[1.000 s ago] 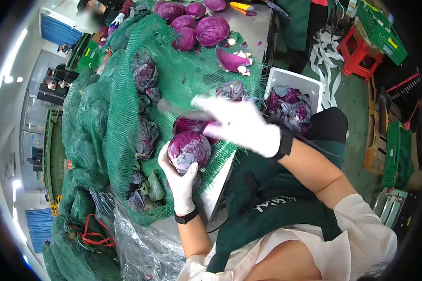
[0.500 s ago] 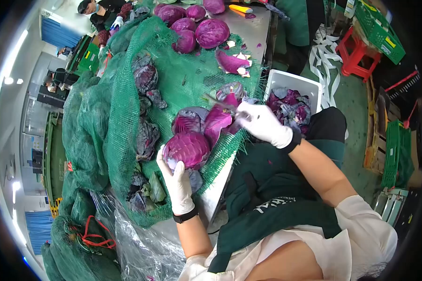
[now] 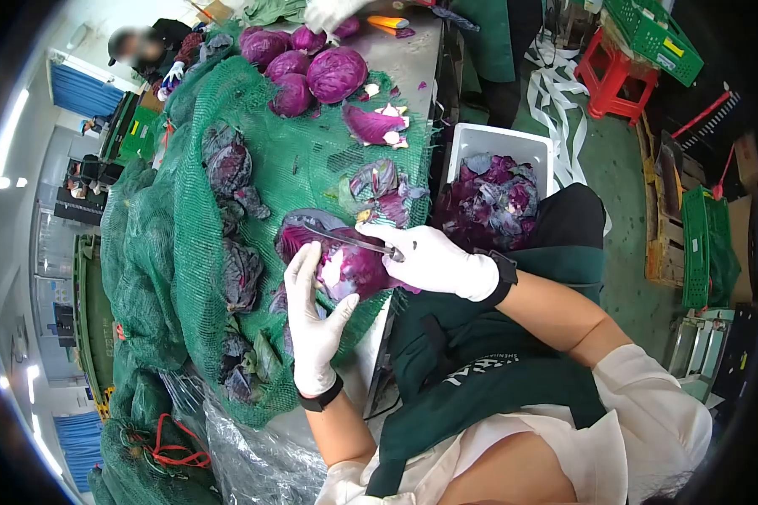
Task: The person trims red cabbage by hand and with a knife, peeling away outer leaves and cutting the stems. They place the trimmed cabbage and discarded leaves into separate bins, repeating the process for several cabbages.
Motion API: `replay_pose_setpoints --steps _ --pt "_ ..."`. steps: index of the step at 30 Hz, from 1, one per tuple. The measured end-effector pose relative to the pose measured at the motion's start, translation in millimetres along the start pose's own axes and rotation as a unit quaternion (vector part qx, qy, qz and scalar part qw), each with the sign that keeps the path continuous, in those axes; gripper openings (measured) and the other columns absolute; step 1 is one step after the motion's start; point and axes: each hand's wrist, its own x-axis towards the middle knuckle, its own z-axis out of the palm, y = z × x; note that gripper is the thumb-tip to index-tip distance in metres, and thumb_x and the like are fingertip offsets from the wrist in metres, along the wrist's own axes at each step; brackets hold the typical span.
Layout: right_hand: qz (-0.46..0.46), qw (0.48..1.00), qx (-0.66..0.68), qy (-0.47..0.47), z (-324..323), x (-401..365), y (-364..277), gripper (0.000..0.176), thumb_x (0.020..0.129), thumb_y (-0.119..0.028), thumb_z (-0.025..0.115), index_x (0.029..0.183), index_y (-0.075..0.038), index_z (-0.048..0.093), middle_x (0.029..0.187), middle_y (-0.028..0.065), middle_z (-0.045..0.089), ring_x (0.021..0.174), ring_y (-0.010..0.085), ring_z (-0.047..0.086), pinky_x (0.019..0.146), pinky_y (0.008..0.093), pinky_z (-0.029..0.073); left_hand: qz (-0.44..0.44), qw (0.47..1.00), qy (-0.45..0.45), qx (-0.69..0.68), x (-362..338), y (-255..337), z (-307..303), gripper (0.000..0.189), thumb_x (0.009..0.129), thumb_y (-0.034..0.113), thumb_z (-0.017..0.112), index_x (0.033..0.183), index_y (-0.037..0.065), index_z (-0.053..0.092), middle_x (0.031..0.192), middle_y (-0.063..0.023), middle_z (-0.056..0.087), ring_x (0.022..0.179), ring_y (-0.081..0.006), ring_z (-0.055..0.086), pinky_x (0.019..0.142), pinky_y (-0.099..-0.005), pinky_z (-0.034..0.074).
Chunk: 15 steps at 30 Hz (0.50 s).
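Note:
A red cabbage (image 3: 354, 271) with a pale stem end showing sits in front of me, steadied by my left hand (image 3: 316, 328). That hand wears a white glove, its fingers and thumb against the cabbage's near side. My right hand (image 3: 442, 263), also gloved, is closed round a knife (image 3: 345, 239) whose blade lies across the top of the cabbage. The handle is mostly hidden by my fingers. Just behind is a dark purple outer leaf (image 3: 299, 236), partly covered by the cabbage. Loose trimmed leaves (image 3: 379, 181) lie beyond the knife on the green netting (image 3: 312, 160).
Several peeled red cabbages (image 3: 337, 74) stand at the table's far end, near an orange-handled tool (image 3: 387, 23) and another person's gloved hand (image 3: 333, 13). A white bin (image 3: 501, 139) of leaves is on the right. Netted sacks (image 3: 143, 252) line the left.
My right hand has brought the knife left onto the cabbage. The cabbage has turned, exposing its pale stem end. Another person's gloved hand has appeared at the top. The view has shifted slightly.

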Motion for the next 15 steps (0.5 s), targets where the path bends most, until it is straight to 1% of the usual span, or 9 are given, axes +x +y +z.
replay_pose_setpoints --steps 2,3,6,7,10,11,12,14,15 --pt "-0.011 1.0 0.014 0.001 -2 -4 -2 0.055 0.092 -0.016 0.056 0.147 -0.016 0.049 0.077 0.0132 0.068 0.066 0.0258 0.067 0.065 0.0362 0.053 -0.026 0.996 0.059 -0.056 -1 5 8 0.097 0.075 0.009 0.084 0.155 0.002 0.03 0.155 -0.0156 0.038 0.141 -0.029 0.041 0.117 -0.0414 0.032" --pt "-0.021 1.0 -0.001 -0.003 -5 -6 -3 0.055 0.092 -0.016 0.056 0.147 -0.016 0.049 0.078 0.0133 0.068 0.066 0.0264 0.067 0.065 0.0371 0.053 -0.019 0.994 0.081 -0.069 -2 -1 13 0.099 0.074 0.014 0.086 0.155 0.002 0.03 0.152 -0.0166 0.043 0.139 -0.0297 0.043 0.116 -0.0417 0.032" --pt "-0.031 0.999 -0.028 -0.016 -6 -7 5 0.056 0.091 -0.017 0.056 0.147 -0.016 0.049 0.078 0.0134 0.068 0.066 0.0277 0.067 0.064 0.0388 0.053 0.021 0.99 0.119 0.076 1 -4 30 0.101 0.069 0.027 0.09 0.151 0.0 0.036 0.147 -0.0188 0.04 0.131 -0.0343 0.048 0.115 -0.0439 0.034" --pt "-0.032 0.998 -0.04 -0.025 -7 -6 7 0.057 0.091 -0.017 0.057 0.147 -0.016 0.049 0.078 0.0134 0.068 0.067 0.0284 0.067 0.065 0.0396 0.053 -0.006 0.974 0.115 0.195 2 13 30 0.1 0.069 0.026 0.09 0.15 0.0 0.037 0.145 -0.0189 0.04 0.128 -0.0356 0.049 0.114 -0.0435 0.035" --pt "-0.074 0.994 -0.08 0.019 -21 1 4 0.058 0.089 -0.016 0.058 0.146 -0.015 0.049 0.076 0.0125 0.067 0.064 0.0277 0.066 0.063 0.0384 0.053 -0.005 0.988 0.054 0.146 9 28 23 0.098 0.07 0.022 0.089 0.15 0.001 0.036 0.146 -0.0192 0.04 0.129 -0.034 0.049 0.113 -0.0426 0.036" --pt "-0.087 0.995 -0.047 0.029 -25 3 4 0.059 0.088 -0.016 0.057 0.146 -0.014 0.048 0.072 0.0129 0.065 0.061 0.0283 0.064 0.06 0.0385 0.052 -0.036 0.998 0.034 0.037 9 24 22 0.105 0.069 0.02 0.091 0.154 0.006 0.031 0.156 -0.0182 0.032 0.141 -0.0295 0.038 0.116 -0.0434 0.033" --pt "-0.1 0.992 -0.075 0.029 -30 4 0 0.061 0.086 -0.015 0.057 0.146 -0.014 0.048 0.07 0.0137 0.064 0.06 0.0292 0.064 0.059 0.0391 0.051 -0.034 0.998 0.035 0.037 9 14 24 0.105 0.069 0.02 0.091 0.154 0.006 0.031 0.156 -0.0182 0.032 0.141 -0.0295 0.038 0.116 -0.0434 0.033" --pt "-0.109 0.984 -0.139 -0.015 -30 10 8 0.063 0.085 -0.015 0.058 0.147 -0.013 0.047 0.071 0.0148 0.065 0.063 0.0306 0.066 0.059 0.0409 0.051 0.047 0.997 0.061 0.02 11 1 26 0.096 0.071 0.019 0.088 0.15 0.0 0.036 0.154 -0.0194 0.035 0.135 -0.0307 0.045 0.113 -0.0414 0.037" --pt "-0.109 0.984 -0.139 -0.01 -30 10 9 0.063 0.085 -0.015 0.058 0.147 -0.013 0.047 0.071 0.0148 0.065 0.063 0.0306 0.066 0.059 0.0409 0.051 0.034 0.995 0.069 0.066 8 -1 26 0.102 0.068 0.019 0.09 0.151 0.0 0.034 0.156 -0.0186 0.034 0.138 -0.0324 0.042 0.115 -0.0417 0.036"
